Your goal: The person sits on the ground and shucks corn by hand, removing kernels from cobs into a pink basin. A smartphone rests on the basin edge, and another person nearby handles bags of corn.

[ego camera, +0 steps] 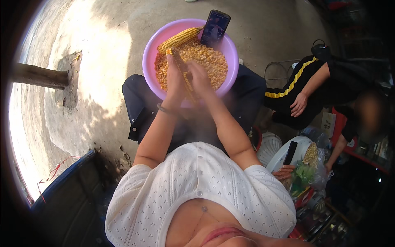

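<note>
A pink-purple plastic basin rests on my lap, partly filled with loose corn kernels. My left hand is wrapped along a partly shelled corn cob, whose tip shows above the fingers. Against the same cob, on its right side, lies my right hand, slightly blurred, its fingers bent; whether it grips the cob is unclear. A whole ear of yellow corn lies on the kernels at the basin's far left. A smartphone with a lit screen leans at the basin's far right rim.
At the right sits another person in black trousers with a yellow stripe. Nearer stands a white table with a dark phone, sausages and bagged greens. A wooden post is at the left.
</note>
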{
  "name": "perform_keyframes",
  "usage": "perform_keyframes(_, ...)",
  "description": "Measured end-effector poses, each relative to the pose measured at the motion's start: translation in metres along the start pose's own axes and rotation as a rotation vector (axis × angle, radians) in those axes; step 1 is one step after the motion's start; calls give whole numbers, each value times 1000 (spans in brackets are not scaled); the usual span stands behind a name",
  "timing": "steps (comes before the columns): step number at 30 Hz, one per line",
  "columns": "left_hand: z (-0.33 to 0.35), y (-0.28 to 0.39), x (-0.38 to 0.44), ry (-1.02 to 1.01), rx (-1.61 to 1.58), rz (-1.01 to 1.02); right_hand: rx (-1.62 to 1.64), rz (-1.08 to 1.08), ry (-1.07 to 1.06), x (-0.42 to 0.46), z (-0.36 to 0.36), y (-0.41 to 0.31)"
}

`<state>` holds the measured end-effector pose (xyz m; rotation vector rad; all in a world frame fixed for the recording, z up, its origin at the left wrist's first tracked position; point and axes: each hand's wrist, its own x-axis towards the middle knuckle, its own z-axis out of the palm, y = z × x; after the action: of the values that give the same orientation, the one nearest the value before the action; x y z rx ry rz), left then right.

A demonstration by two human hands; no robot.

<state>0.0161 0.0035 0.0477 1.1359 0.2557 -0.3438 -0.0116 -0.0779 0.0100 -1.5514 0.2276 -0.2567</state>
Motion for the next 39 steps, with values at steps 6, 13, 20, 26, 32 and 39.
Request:
perform_keyframes(6, -4, -5, 9, 29, -60, -83, -120, -32, -122, -17, 0, -14)
perform_keyframes(13, -6, -6, 9, 30, -90, -124, -24, -5, -36, -19, -2, -14)
perform_keyframes(20, -2, 7, 7, 99, -68, -79, -107, -72, -166, -24, -7, -11)
perform_keyframes(26, 1, 9, 3, 110, -77, -32, 9, 30, -162, -23, -12, -6)
perform_keyframes(32, -5, 7, 10, 148, -94, -63, 29, 62, -217, -30, -10, -14)
perform_keyframes(39, -17, 2, 19, 93, -150, -225, -68, 245, -149, -20, -24, -21)
